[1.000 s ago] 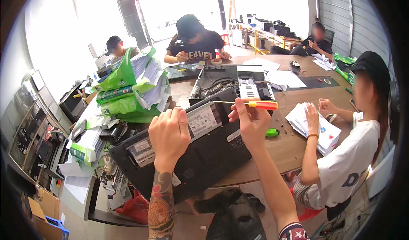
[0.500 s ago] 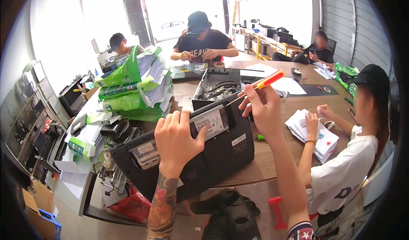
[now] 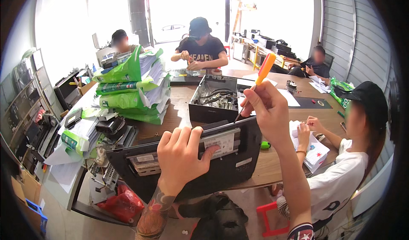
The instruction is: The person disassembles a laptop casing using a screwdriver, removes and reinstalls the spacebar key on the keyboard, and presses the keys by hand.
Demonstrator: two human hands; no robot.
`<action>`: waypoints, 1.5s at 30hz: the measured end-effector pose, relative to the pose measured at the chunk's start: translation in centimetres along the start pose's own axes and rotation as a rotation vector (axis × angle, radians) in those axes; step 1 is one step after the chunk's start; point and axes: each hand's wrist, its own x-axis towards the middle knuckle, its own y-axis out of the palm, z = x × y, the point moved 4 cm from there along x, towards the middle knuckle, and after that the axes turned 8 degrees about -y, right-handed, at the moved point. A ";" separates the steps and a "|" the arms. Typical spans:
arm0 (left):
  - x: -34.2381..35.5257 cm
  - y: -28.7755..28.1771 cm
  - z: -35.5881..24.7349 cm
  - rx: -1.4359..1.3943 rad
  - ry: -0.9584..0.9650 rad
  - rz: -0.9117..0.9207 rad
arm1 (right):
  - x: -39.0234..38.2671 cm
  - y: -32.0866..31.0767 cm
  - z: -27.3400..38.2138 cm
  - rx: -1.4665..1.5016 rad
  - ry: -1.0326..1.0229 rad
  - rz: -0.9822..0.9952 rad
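Observation:
A black laptop (image 3: 228,172) is tilted up at the near table edge, its underside facing me. My left hand (image 3: 181,159) grips its upper edge, fingers over the top and thumb on a silver drive (image 3: 224,143) with a white label. An uncovered bay (image 3: 145,160) shows left of that hand. Pinched in my right hand (image 3: 269,110) is a screwdriver (image 3: 265,67) with an orange and yellow handle. Its thin shaft points down to the laptop's upper edge, near the right corner. Whether the tip sits in a screw I cannot tell.
Behind the laptop stands an open black computer case (image 3: 213,112) with cables. Green bags and papers (image 3: 132,89) are piled at left. A person at right handles papers (image 3: 317,157); another works across the table (image 3: 177,99). A red stool (image 3: 268,223) stands below.
The screwdriver has turned from a slant to nearly upright, its shaft now at the laptop's upper edge. The laptop is more level, with my left hand still on it.

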 end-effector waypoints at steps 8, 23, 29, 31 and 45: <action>-0.5 0.0 -0.4 -0.015 0.043 0.006 | -1.5 -1.3 0.0 0.034 -0.067 -0.085; 1.5 1.4 0.5 0.010 -0.001 0.065 | -27.5 1.2 -7.5 0.481 0.642 -0.186; 0.2 0.1 0.2 0.004 0.117 0.007 | -28.7 4.5 -9.7 0.528 0.639 -0.163; -0.1 -1.2 0.1 0.057 0.067 0.011 | -28.4 5.0 -9.6 0.495 0.645 -0.135; -1.5 -2.8 -2.9 0.134 0.221 -0.066 | -23.2 3.4 -10.0 0.074 0.590 0.036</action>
